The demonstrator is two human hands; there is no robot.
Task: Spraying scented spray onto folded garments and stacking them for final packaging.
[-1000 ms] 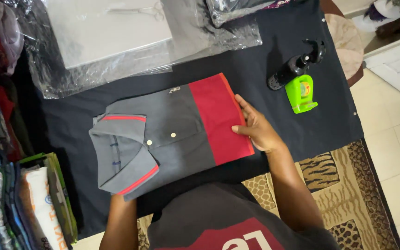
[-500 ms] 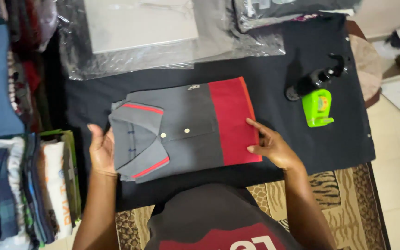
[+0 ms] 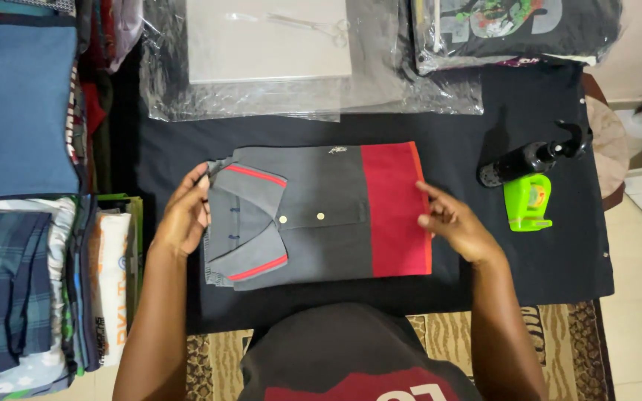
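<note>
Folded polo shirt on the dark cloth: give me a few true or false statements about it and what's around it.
1. The folded polo shirt is grey with a red band. True.
2. The left hand is at the collar end. True.
3. The right hand holds the green tape dispenser. False: it rests at the shirt's red edge, apart from the dispenser.
4. The black spray bottle stands upright. False: it lies on its side.
5. Clear plastic bags lie beyond the shirt. True.
</note>
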